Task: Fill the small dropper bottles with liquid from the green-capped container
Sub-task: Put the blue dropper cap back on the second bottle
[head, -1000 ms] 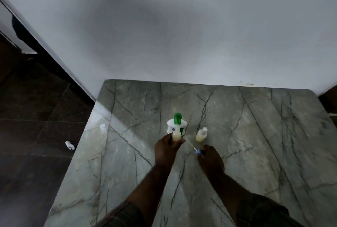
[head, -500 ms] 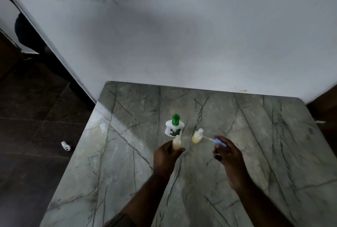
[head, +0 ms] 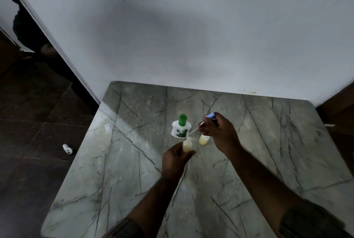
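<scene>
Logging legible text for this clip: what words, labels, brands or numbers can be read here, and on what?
Nothing reads clearly.
green-capped container: green print on its label, too blurred to read.
dropper bottle in the left hand, standing dropper bottle: no text visible.
dropper in the right hand: no text visible.
small white object on the floor: dark marks, too small to read.

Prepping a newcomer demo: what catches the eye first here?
The bright green-capped container stands midway on the marble table. In front of it the left hand grips a small bottle, and the right hand pinches a blue-bulbed dropper slanting down toward it. A second bottle, yellow inside, stands just right of that.
</scene>
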A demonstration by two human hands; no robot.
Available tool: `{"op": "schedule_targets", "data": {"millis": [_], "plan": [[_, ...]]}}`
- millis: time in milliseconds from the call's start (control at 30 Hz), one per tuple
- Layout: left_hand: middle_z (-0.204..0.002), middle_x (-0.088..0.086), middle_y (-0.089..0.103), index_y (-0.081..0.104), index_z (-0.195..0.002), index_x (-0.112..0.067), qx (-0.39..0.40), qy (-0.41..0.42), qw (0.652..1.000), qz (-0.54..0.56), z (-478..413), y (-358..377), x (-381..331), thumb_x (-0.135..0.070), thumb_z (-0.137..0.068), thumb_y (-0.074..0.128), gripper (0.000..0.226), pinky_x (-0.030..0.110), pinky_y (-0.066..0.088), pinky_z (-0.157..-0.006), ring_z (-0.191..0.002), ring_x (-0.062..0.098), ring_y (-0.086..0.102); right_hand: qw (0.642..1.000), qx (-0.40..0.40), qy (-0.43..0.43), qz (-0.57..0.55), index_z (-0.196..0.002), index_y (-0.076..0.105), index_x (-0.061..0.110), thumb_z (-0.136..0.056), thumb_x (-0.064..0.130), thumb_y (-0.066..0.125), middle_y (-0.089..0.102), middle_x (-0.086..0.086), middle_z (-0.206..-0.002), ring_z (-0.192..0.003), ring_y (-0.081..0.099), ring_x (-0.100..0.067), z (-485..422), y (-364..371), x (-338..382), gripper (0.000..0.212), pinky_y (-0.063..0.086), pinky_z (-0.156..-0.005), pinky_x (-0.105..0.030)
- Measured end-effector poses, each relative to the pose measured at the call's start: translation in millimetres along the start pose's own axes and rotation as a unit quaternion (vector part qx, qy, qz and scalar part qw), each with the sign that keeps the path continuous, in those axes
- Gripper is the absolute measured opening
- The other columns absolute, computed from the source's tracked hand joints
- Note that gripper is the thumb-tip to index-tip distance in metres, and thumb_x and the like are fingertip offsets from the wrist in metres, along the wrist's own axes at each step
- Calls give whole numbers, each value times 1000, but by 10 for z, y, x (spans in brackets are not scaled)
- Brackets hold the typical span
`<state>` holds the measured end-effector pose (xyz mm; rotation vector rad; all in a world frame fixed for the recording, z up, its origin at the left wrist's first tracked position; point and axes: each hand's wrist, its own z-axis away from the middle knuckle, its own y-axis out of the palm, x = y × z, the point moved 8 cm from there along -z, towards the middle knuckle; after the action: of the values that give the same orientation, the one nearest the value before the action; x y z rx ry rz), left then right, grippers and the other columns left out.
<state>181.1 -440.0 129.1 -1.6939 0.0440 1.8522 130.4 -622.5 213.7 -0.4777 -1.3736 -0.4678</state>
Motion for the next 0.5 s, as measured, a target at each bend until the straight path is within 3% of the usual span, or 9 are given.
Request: {"op": "schedule_targets", "data": {"millis": [233, 333, 433, 500], "plan": [[-91, -15, 72, 70, -118, -20, 6, 4, 1000, -3, 2, -27, -45, -36, -73, 84, 50, 10, 51, -73, -80, -8, 66, 991, 30, -14, 129, -99, 63, 11, -96, 29, 61, 75, -7, -86, -76, 77, -17, -59, 100, -55, 17, 62, -68, -28], [-95, -14, 71, 69, -119, -19, 9, -4, 1000, 1, 9, -32, -57, -33, -74, 84, 50, 1, 47, -69, -79, -16, 62, 995, 1, -27, 100, -96, 62, 12, -97, 25, 59, 74, -13, -89, -78, 76, -23, -64, 29, -6, 13, 62, -70, -37], [-96, -11, 73, 70, -118, -19, 10, -4, 1000, -5, 10, -41, -80, -33, -74, 84, 49, 6, 51, -72, -78, -14, 62, 994, -20, -45, 94, -95, 60, 17, -98, 27, 57, 74, -12, -89, -79, 76, -22, -77, -33, 91, 11, 62, -70, -37], [-95, -9, 73, 70, -118, -18, 13, -5, 1000, -2, 10, -31, -93, -32, -74, 84, 48, 3, 48, -69, -77, -16, 62, 994, -13, -48, 94, -96, 60, 15, -98, 26, 57, 73, -13, -90, -80, 76, -23, -75, -25, 130, 11, 62, -71, -38]]}}
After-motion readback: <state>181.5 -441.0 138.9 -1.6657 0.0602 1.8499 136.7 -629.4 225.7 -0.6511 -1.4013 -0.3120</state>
